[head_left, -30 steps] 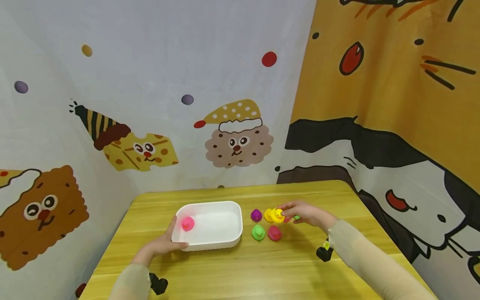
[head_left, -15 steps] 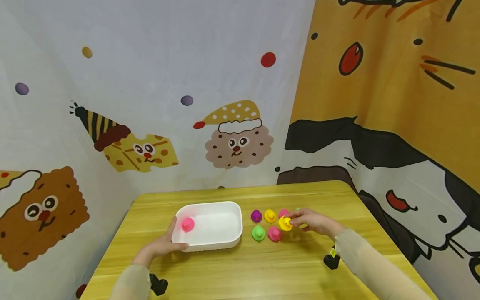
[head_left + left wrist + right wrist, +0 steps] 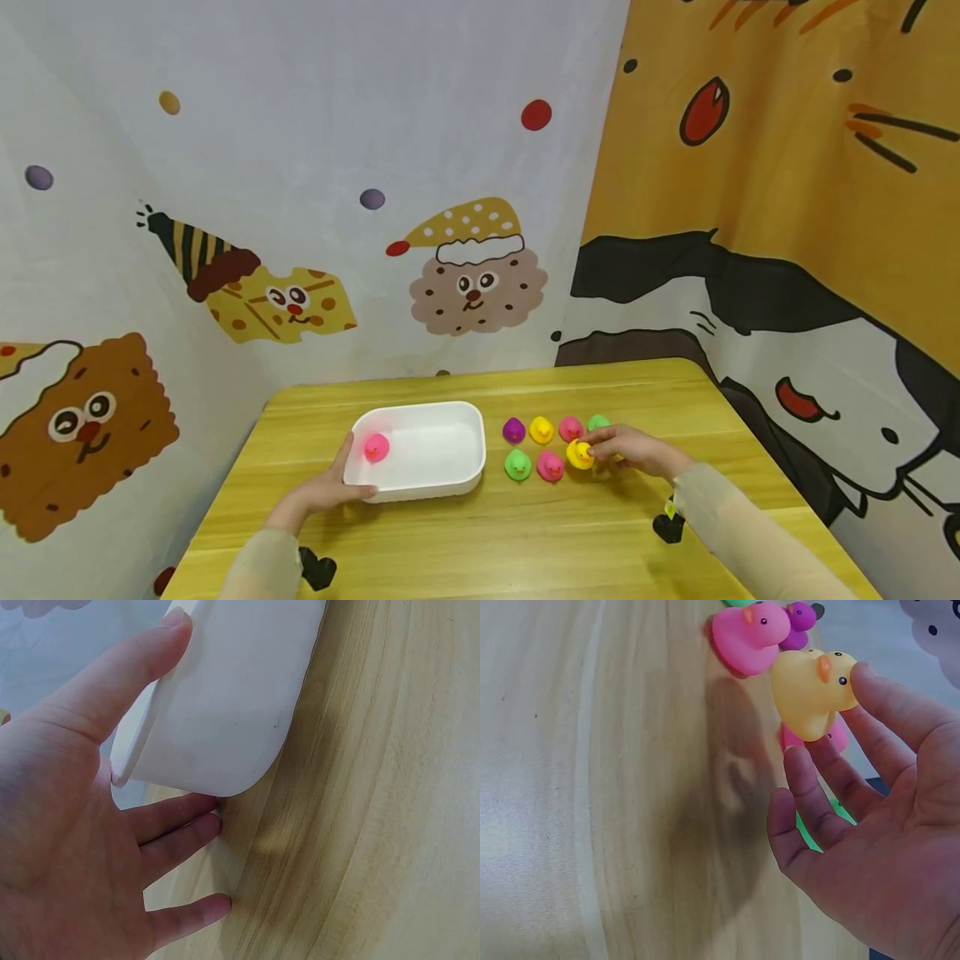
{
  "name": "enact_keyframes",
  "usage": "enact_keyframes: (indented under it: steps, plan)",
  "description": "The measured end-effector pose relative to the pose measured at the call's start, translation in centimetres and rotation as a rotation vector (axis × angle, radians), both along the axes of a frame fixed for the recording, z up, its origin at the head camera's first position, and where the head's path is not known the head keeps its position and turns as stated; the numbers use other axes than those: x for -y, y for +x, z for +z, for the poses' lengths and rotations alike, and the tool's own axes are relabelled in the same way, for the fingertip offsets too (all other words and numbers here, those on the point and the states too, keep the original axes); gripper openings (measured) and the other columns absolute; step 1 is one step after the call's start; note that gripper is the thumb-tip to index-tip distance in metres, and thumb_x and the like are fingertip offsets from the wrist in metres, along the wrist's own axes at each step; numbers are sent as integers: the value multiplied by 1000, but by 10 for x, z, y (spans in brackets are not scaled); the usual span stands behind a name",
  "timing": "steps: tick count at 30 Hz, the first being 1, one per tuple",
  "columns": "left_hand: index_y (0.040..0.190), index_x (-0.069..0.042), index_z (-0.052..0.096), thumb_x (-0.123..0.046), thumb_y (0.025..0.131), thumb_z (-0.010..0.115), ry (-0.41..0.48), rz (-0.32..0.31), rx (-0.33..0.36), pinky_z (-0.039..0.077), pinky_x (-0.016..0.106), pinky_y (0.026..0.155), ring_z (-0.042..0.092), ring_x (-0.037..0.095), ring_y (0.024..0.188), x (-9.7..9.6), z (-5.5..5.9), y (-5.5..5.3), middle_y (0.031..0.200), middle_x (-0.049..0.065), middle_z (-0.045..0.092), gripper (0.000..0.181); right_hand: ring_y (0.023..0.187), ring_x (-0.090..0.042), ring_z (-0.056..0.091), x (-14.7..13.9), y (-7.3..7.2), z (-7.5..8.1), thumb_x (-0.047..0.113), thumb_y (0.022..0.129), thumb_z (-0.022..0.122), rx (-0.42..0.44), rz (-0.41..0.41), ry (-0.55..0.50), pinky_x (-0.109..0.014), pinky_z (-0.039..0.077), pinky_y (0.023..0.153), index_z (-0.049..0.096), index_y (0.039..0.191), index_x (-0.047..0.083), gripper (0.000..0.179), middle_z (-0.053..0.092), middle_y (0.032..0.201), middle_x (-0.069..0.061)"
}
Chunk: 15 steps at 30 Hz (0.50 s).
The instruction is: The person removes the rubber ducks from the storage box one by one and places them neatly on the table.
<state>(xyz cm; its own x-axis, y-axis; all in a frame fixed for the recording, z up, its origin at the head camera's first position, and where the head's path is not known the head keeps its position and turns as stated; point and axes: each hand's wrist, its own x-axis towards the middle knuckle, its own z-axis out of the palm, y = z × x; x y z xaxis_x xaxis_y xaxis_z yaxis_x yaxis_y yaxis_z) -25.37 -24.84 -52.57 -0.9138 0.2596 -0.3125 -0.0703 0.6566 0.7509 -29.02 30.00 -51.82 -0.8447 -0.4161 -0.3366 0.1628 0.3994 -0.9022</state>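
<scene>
My right hand pinches a yellow rubber duck between thumb and fingertips, at the right end of the front row of ducks. In the right wrist view the duck appears held just off the table, its shadow below. My left hand rests against the left end of a white plastic tub. Its thumb lies straight along the near side by the rim, and the other fingers extend round the corner. A pink duck sits in the tub's left part.
Right of the tub, the front row has a green duck and a pink duck. Behind stand a purple duck, a yellow duck, a pink duck and a green duck. Printed cloth walls border the wooden table.
My right hand has carried the yellow duck rightward and toward me, from in front of the back row to beside the front pink duck. The left hand and tub have stayed put.
</scene>
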Motion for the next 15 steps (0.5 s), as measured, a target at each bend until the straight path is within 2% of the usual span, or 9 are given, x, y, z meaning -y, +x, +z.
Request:
enact_keyframes:
  steps: [10,15]
  plan:
    - [151,-8,-20,-40,82,75,19,7,14,15,71,106,15,56,136,-1,2,1,156,31,-8,122,79,-23,53,-4,-1,-10,18,95,61,-12,57,-12,-29,42,65,57,129,-5,41,65,102,-6]
    - [151,-8,-21,-39,83,75,17,6,19,15,71,105,15,55,136,-2,4,2,156,31,-8,121,77,-21,50,-2,0,-11,17,94,62,-5,55,-6,-28,41,63,57,129,-6,42,64,101,-6]
